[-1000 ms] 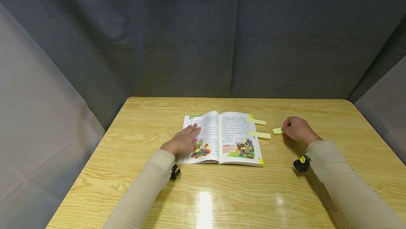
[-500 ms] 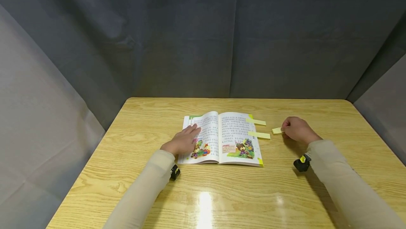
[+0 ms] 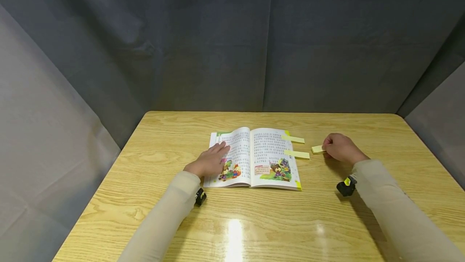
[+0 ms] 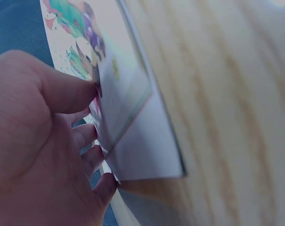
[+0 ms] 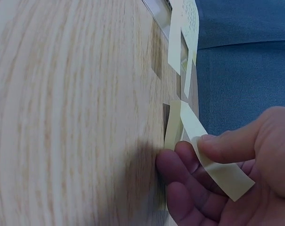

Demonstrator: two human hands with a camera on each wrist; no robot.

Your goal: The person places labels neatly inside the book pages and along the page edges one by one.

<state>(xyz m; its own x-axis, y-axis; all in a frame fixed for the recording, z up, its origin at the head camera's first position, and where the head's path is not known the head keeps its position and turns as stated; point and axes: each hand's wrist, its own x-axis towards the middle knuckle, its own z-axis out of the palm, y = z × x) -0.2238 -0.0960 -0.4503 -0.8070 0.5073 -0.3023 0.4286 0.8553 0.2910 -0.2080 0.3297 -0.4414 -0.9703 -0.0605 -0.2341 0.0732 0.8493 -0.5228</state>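
An open picture book [image 3: 269, 143] lies on the wooden table in the head view. My left hand [image 3: 208, 162] rests on its left page with fingers extended; the left wrist view shows the thumb [image 4: 69, 92] over the page's illustration. Right of the book, my right hand [image 3: 341, 148] is at a small pad of yellow sticky notes [image 5: 173, 125]. Between thumb and finger it pinches the top sticky note [image 5: 222, 172], whose near end is lifted away while its far end meets the pad. Two yellow sticky notes [image 3: 295, 139] [image 3: 300, 155] jut from the right page's edge.
The wooden table [image 3: 276, 221] extends around the book on all sides. Grey curtains [image 3: 210, 44] hang behind its far edge and at both sides. A black wrist camera [image 3: 346, 187] sits on the right wrist, another [image 3: 200, 197] on the left.
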